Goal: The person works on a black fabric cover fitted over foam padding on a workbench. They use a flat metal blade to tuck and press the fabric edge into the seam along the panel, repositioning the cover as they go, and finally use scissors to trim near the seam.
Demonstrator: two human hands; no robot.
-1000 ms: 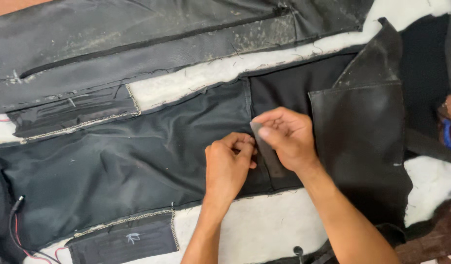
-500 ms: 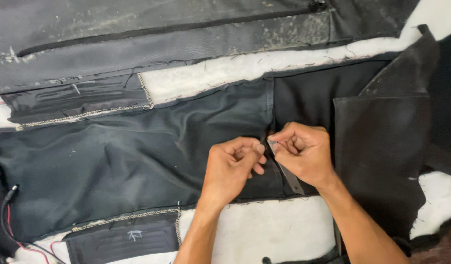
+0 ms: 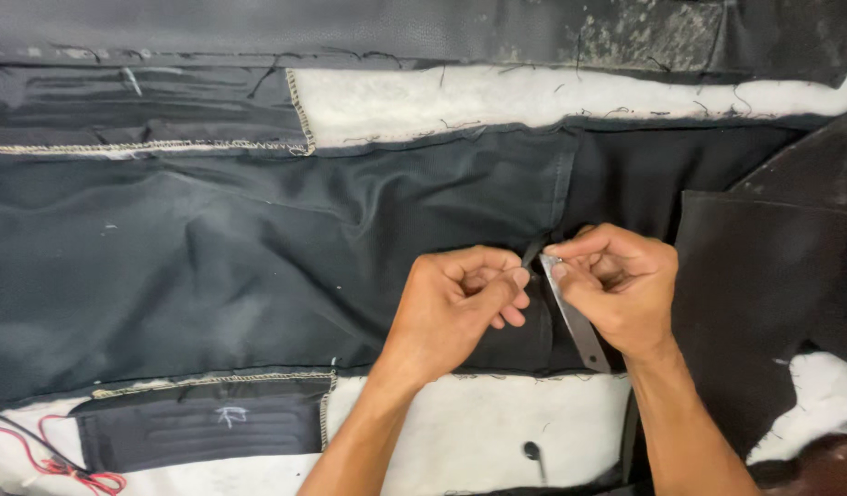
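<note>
The right hand [image 3: 621,285] is pinching a thin metal tool [image 3: 575,317]; the left hand [image 3: 460,303], curled, is pinching the black fabric [image 3: 258,266] seam taut — keep that tension close to the tip.

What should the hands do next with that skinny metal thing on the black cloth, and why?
Probably ease the thin grey metal tool a little further along the seam of the black fabric panel. The right hand grips it at the seam, while the left hand pinches the cloth beside it.

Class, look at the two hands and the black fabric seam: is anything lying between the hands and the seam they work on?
Nothing visible does. The left hand pinches the black fabric at the seam, and the right hand holds a thin metal tool against it.
</note>
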